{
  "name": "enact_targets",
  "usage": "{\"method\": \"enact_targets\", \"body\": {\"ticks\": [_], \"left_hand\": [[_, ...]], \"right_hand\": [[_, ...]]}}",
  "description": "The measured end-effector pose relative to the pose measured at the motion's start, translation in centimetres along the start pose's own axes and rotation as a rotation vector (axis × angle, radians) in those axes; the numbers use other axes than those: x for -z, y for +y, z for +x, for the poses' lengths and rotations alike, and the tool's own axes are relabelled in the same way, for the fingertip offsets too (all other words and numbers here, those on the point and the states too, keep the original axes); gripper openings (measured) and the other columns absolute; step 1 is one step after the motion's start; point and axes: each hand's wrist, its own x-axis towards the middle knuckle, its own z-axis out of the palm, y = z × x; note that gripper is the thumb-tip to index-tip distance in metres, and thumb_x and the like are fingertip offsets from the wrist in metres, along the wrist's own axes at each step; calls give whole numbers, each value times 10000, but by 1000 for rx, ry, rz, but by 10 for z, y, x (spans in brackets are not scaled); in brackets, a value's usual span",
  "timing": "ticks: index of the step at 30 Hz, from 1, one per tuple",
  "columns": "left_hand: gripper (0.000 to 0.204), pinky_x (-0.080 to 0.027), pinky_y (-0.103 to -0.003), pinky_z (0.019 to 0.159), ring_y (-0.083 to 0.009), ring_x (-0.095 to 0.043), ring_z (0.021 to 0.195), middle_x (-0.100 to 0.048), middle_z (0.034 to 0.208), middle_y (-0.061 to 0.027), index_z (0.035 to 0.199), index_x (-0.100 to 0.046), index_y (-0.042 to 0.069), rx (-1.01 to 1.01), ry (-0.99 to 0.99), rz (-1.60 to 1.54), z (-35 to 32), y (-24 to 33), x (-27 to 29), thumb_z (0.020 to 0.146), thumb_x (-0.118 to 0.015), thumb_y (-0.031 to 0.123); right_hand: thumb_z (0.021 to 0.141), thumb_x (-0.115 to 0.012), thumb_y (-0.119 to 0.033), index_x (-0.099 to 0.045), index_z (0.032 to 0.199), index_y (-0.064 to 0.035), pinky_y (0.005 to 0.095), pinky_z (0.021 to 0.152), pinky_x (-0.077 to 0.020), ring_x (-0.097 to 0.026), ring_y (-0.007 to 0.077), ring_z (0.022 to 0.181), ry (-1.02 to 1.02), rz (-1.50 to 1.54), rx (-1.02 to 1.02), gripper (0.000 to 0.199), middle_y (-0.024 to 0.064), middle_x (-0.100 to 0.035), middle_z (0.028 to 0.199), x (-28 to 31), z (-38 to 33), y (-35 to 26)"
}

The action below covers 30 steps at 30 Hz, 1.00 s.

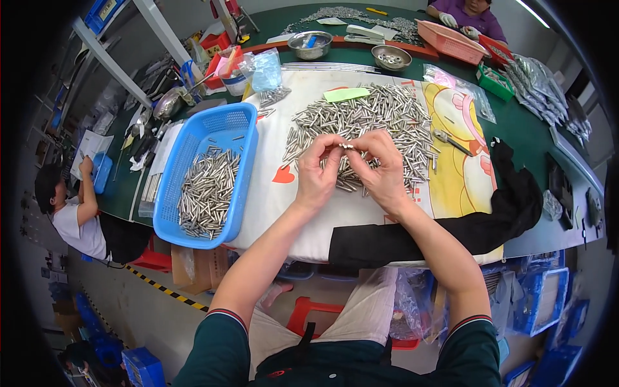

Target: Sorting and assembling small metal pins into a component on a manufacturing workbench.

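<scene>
My left hand (320,171) and right hand (382,164) pinch metal pins (347,146) tightly, the bunch running roughly parallel to the near edge of the counter (516,132).

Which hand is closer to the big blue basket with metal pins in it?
Left. The left hand is to the right of the big blue basket, with white cloth between them; the right hand is farther right, beyond the left hand.

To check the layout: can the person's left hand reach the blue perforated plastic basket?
Probably yes: the left hand has mostly white cloth between it and the basket, though it helps hold small metal pieces.
</scene>
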Motion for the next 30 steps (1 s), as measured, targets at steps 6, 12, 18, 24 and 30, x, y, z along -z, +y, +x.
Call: {"method": "enact_targets", "body": {"ticks": [6,12,18,24,30], "left_hand": [[101,-464,-244,672,-129,-578,737,-617,844,-65,946,-575,19,-71,37,46,-2,-2,0,849,-549,5],[107,-471,-250,657,-132,-584,725,-621,850,-72,953,-574,21,-73,64,53,-5,3,1,846,-563,14],[124,-468,-225,703,-107,-570,794,-602,904,-53,982,-570,26,-110,22,140,-8,3,7,863,-543,2],[116,-474,-240,680,-138,-584,770,-614,882,-75,947,-575,21,-185,33,202,-6,7,6,837,-563,-13],[134,-485,-284,635,-214,-608,739,-617,862,-96,926,-573,30,-255,56,238,-3,9,5,807,-573,-30]], "right_hand": [[690,-668,-22,-634,849,-39,309,644,-415,-506,218,757,-8,-29,26,164,69,-549,788,-3,-1,4],[697,-671,-14,-646,863,-56,274,600,-407,-487,188,751,-16,15,-14,172,56,-534,789,-4,0,0],[734,-645,13,-652,903,-41,219,601,-381,-456,113,726,-43,154,-126,177,25,-496,833,-4,-2,-3],[765,-608,60,-649,935,-24,181,604,-333,-412,60,710,-84,292,-246,194,4,-463,857,-5,-5,0],[768,-607,64,-654,937,-28,181,593,-329,-409,55,703,-83,307,-231,199,2,-464,857,-4,-3,-1]]}}
